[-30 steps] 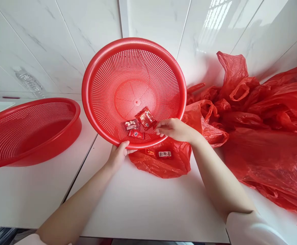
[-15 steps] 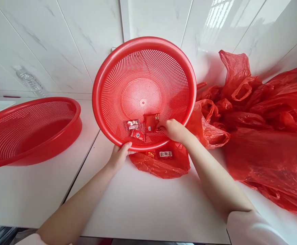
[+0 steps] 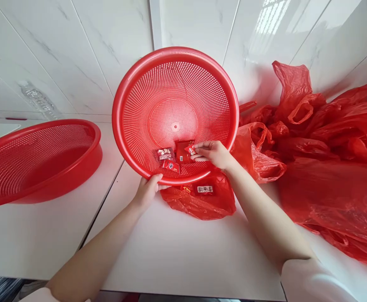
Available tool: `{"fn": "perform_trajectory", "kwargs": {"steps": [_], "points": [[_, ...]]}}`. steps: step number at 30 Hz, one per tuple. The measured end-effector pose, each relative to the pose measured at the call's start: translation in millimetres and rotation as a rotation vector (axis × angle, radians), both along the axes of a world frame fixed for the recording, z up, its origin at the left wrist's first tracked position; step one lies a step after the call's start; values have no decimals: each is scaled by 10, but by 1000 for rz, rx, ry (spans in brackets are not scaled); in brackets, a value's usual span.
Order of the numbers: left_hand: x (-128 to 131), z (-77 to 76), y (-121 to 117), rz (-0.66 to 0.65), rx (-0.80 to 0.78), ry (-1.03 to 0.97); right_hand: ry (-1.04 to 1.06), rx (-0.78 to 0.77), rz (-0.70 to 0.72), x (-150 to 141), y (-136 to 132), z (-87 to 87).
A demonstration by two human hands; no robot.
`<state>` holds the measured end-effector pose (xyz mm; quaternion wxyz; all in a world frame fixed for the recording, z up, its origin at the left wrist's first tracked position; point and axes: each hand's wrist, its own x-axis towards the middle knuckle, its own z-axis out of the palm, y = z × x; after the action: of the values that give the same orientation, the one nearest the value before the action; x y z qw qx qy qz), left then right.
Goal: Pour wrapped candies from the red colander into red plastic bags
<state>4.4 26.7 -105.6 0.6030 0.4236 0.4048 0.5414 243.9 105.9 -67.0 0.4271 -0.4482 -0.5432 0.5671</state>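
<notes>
My left hand (image 3: 148, 191) grips the lower rim of a red perforated plastic basket (image 3: 175, 52), which is tilted so its inside faces me. Inside the basket, my right hand (image 3: 213, 154) pinches a small red wrapped packet (image 3: 190, 149) between thumb and fingers. Behind that packet lies a larger dark red packet (image 3: 181, 158) with a barcode. To its left rest a maroon packet (image 3: 165, 154) and a red one with a dark emblem (image 3: 171, 166). Under the basket's near rim, an open red plastic bag (image 3: 199, 209) holds a packet with a white label (image 3: 205, 189).
A second red basket (image 3: 92, 163) stands at the left. Several red plastic bags (image 3: 334, 180) are heaped at the right. A clear plastic bottle (image 3: 38, 100) is by the tiled wall (image 3: 85, 50). The white table (image 3: 183, 247) has a seam left of my left arm.
My right hand has lifted slightly from the basket's lower side, and a small red packet now shows in its fingers. The held basket has shifted a little left.
</notes>
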Motion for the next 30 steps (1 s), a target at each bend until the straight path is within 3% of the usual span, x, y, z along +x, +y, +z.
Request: {"fn": "perform_trajectory", "kwargs": {"steps": [3, 6, 11, 13, 15, 19, 25, 30], "points": [[0, 13, -4, -13, 0, 0, 122, -91, 73, 19, -34, 63], [5, 35, 0, 7, 1, -21, 50, -58, 173, 63, -73, 127], [0, 66, 23, 71, -15, -31, -377, 211, 466, 209, -198, 316], [-1, 79, 23, 76, -13, -36, -619, 318, 473, 251, -259, 394], [4, 91, 9, 60, -15, -33, -776, 424, 364, 241, -302, 432], [41, 101, -51, 11, -34, -31, -740, 610, 191, 12, -338, 341], [74, 114, -89, -38, -28, -59, -641, 812, 444, -403, -410, 49], [44, 114, -26, -24, -30, -63, -616, 788, 375, -342, -368, -17]]}}
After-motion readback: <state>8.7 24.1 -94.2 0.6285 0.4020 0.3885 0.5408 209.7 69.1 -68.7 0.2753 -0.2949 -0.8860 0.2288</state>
